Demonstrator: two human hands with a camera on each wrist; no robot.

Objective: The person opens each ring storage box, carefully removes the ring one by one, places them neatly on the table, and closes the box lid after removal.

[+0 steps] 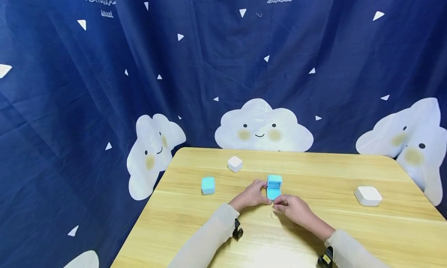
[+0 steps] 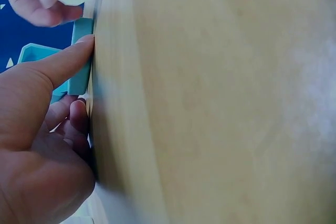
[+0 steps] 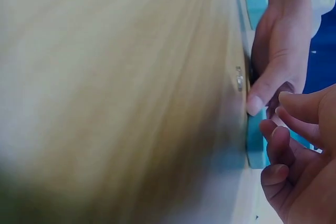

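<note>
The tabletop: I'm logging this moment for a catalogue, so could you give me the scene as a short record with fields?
surface: wooden table
container: open blue box, lid raised
left hand: grips the open blue box, thumb across its front
right hand: by the box's front, fingers bent; contact unclear
ring: on the table, in front of the box
other boxes: closed blue box, small white box, larger white box
backdrop: dark blue curtain
</note>
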